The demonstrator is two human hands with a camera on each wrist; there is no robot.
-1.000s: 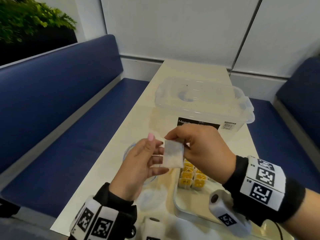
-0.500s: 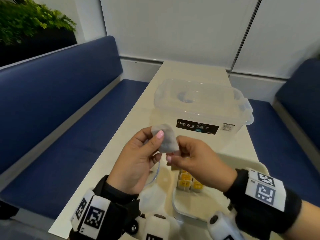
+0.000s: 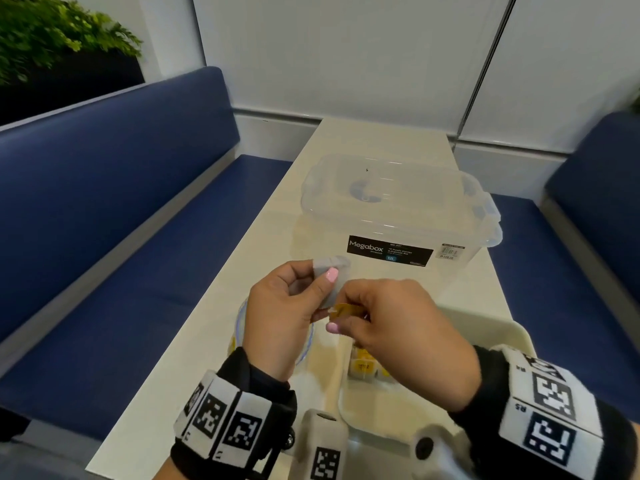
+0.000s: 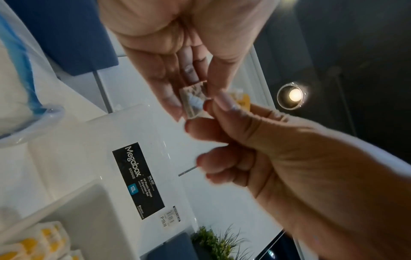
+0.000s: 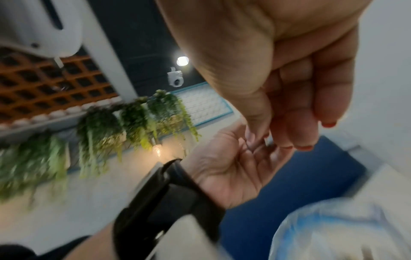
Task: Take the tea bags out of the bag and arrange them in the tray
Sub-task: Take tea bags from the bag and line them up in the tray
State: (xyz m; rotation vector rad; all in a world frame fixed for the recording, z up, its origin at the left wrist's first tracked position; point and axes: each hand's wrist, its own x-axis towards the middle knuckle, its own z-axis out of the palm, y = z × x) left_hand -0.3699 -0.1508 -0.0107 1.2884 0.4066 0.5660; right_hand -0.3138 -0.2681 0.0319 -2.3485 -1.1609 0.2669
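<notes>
A small grey-white tea bag (image 3: 337, 271) is up in the air over the table, pinched between the thumb and fingers of my left hand (image 3: 325, 278). Just below it my right hand (image 3: 341, 317) pinches the tea bag's yellow tag (image 3: 348, 309). The left wrist view shows the tea bag (image 4: 193, 103) between both hands and the tag (image 4: 243, 101) behind my right thumb. The white tray (image 3: 502, 336) lies under my right hand, with several yellow-tagged tea bags (image 3: 363, 368) stood in a row. The clear plastic bag (image 3: 240, 318) with a blue zip lies under my left hand.
A clear lidded storage box (image 3: 398, 209) labelled Megabox stands on the narrow cream table (image 3: 346, 143) just beyond my hands. Blue benches (image 3: 138, 237) run along both sides. Plants (image 3: 52, 36) stand at the far left.
My left hand has taken over the tea bag and raised it slightly. My right hand let go of its top edge, dropped below it and now pinches the yellow tag.
</notes>
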